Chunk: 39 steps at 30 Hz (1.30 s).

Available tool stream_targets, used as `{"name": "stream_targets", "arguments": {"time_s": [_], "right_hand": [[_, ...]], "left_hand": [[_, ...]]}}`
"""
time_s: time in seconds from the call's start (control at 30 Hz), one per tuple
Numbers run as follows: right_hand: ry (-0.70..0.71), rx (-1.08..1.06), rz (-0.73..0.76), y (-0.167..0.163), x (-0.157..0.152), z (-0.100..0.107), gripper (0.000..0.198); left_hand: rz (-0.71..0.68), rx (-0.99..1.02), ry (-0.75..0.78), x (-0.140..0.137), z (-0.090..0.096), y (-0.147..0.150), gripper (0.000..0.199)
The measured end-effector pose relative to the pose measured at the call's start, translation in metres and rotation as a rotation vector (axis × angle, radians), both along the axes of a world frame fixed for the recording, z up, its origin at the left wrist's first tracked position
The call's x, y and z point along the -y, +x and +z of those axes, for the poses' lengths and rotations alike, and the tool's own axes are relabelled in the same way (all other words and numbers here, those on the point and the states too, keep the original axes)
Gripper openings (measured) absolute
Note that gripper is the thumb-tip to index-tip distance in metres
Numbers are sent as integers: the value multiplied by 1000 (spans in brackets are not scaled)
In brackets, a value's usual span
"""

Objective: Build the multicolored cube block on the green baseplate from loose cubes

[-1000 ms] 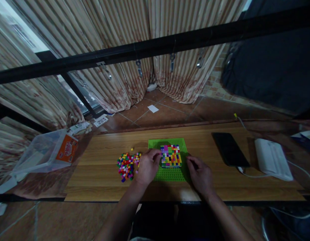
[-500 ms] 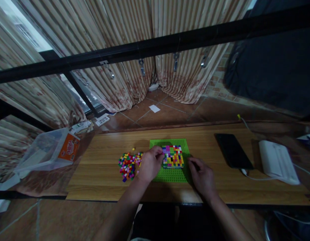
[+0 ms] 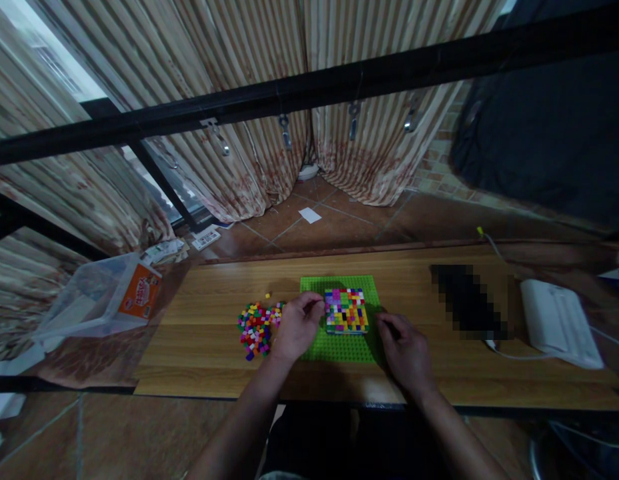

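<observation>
A green studded baseplate (image 3: 339, 350) lies on the table. On it stands a low rectangular block of small multicoloured toy bricks (image 3: 346, 311). My left hand (image 3: 298, 325) is over the baseplate's left side, thumb and fingertips pinched together close to the block's left edge; whatever they may hold is too small to make out. At the baseplate's right edge rests my right hand (image 3: 405, 350), its fingers curled and closed, and I cannot see whether a brick is in them. A pile of loose bricks (image 3: 254, 327) lies left of my left hand, which partly hides it.
One yellow brick (image 3: 268, 295) lies apart behind the pile. Right on the wooden table (image 3: 199, 333) are a dark pixelated object (image 3: 469, 300) and a white box-shaped device (image 3: 559, 323) with cables. A clear plastic bin (image 3: 94, 293) stands beyond the table's left end. A black rail (image 3: 319, 90) crosses ahead.
My left fingertips have drawn slightly back from the block's upper left edge, showing more of it. My right hand has stayed almost still. The view has shifted a little.
</observation>
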State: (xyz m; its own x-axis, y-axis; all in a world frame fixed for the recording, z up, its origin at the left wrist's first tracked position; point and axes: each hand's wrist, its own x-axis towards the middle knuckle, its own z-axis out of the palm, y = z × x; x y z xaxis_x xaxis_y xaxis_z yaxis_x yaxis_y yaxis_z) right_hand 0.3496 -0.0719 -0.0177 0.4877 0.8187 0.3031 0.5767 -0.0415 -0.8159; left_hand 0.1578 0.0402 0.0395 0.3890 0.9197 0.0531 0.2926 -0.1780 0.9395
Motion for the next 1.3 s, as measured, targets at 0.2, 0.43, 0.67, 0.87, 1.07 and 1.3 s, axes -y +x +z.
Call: {"name": "stream_targets", "arguments": {"time_s": [0.2, 0.43, 0.67, 0.87, 1.07, 1.3], "right_hand": [[-7, 15, -11, -1, 1, 1, 27], [-25, 14, -8, 0, 1, 1, 27], [-35, 51, 18, -1, 1, 2, 28], [-29, 62, 14, -1, 1, 0, 28], [-46, 100, 19, 3, 3, -4, 31], [-42, 81, 10, 5, 4, -8, 35]], "left_hand": [[46, 21, -74, -3, -3, 7, 16], [68, 45, -95, -5, -3, 11, 14], [99, 92, -146, -8, -8, 15, 12], [119, 130, -176, -8, -11, 18, 9], [160, 161, -167, 3, -14, 19, 10], [244, 86, -55, 27, -17, -24, 14]]}}
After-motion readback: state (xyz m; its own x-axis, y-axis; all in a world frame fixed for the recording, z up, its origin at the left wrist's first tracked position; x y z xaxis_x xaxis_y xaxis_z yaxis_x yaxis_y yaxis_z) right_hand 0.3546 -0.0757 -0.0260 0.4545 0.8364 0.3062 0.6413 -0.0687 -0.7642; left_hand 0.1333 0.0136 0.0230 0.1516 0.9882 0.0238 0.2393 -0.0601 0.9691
